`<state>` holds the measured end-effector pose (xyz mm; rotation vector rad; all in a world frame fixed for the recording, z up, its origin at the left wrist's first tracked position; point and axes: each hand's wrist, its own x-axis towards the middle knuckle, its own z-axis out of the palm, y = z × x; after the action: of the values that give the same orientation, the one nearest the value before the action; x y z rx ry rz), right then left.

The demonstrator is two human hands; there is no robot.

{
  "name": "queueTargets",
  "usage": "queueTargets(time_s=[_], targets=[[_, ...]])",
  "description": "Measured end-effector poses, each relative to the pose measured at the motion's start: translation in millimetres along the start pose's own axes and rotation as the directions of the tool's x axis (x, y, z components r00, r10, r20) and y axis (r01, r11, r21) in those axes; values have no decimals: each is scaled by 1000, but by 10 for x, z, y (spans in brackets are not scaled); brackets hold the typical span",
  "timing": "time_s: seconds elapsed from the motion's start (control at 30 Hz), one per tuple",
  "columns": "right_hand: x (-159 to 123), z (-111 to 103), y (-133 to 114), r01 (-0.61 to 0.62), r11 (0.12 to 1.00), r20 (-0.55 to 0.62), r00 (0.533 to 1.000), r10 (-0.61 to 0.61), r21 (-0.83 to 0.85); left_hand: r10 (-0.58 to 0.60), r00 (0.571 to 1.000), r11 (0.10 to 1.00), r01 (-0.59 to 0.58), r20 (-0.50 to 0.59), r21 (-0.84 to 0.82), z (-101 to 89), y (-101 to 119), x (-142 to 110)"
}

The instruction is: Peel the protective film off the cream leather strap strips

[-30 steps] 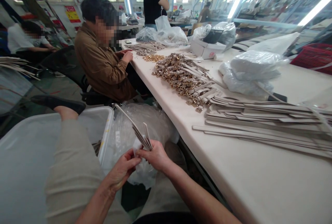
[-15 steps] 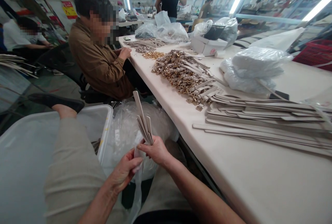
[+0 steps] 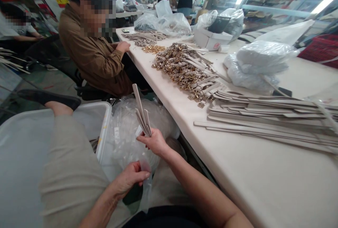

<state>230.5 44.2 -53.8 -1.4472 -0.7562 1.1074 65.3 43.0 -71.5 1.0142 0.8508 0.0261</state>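
My right hand [image 3: 154, 141] is wrapped round a small bundle of grey-beige straps [image 3: 144, 120], whose ends stick up, one taller than the others. Lower and to the left, my left hand [image 3: 132, 177] pinches a translucent plastic strip [image 3: 145, 166]. The strip hangs down over my lap, and its upper part runs toward the right hand; whether it goes round the straps is hidden. Behind the hands lies a large clear plastic bag [image 3: 123, 133], its contents unclear.
To the right, the table [image 3: 237, 175] bears a stack of long straps [image 3: 253, 115], a heap of straps with gold buckles [image 3: 182, 69] and wrapped plastic packs [image 3: 261, 59]. A white bin [image 3: 105, 122] stands under my outstretched leg. A co-worker in brown [image 3: 92, 55] sits at the table's left edge.
My left hand has moved down and away from the right hand, drawing the plastic strip along. The right hand still holds the straps. The view has shifted slightly.
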Motion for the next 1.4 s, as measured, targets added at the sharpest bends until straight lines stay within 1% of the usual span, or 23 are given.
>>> queueTargets(time_s=[0.17,0.37,0.5,0.6,0.83,0.9,0.97,1.0,1.07,1.1,1.17,1.23,1.33,1.4], targets=[[132,8,35,6,1000,-9,1000,-7,-19,-55,997,993,49,48,111,9,-67,-27],[235,41,92,2,999,-3,1000,-2,-38,-25,999,983,21,21,182,-5,-95,-42],[269,26,91,2,999,-18,1000,-3,-51,-79,994,980,63,80,187,-18,-170,-50],[286,5,75,-4,999,-33,999,2,-52,-120,988,976,98,102,196,-25,-241,-70],[331,32,67,-44,999,-29,999,44,-20,-151,973,965,106,177,241,0,-295,-120],[343,42,73,-57,998,-26,998,57,-4,-149,974,967,107,170,230,18,-303,-129],[319,38,82,-69,998,-9,998,69,11,-133,984,975,109,117,195,19,-320,-138],[288,30,90,-75,997,12,997,75,15,-114,991,982,103,65,155,7,-328,-141],[183,2,129,-90,996,77,993,89,10,-67,995,998,68,-69,12,-46,-332,-137],[112,-17,161,-99,995,119,988,98,2,-48,989,996,37,-136,-83,-85,-321,-129],[-51,-59,243,-114,994,176,978,112,2,-30,966,960,-43,-256,-276,-172,-267,-102],[-223,-103,319,-126,992,221,968,116,30,-9,939,906,-138,-342,-401,-252,-174,-61],[-443,-156,365,-143,988,266,956,121,66,24,898,833,-261,-439,-487,-324,-14,19],[-547,-186,354,-177,983,239,958,160,54,13,881,786,-301,-473,-540,-331,75,68]])
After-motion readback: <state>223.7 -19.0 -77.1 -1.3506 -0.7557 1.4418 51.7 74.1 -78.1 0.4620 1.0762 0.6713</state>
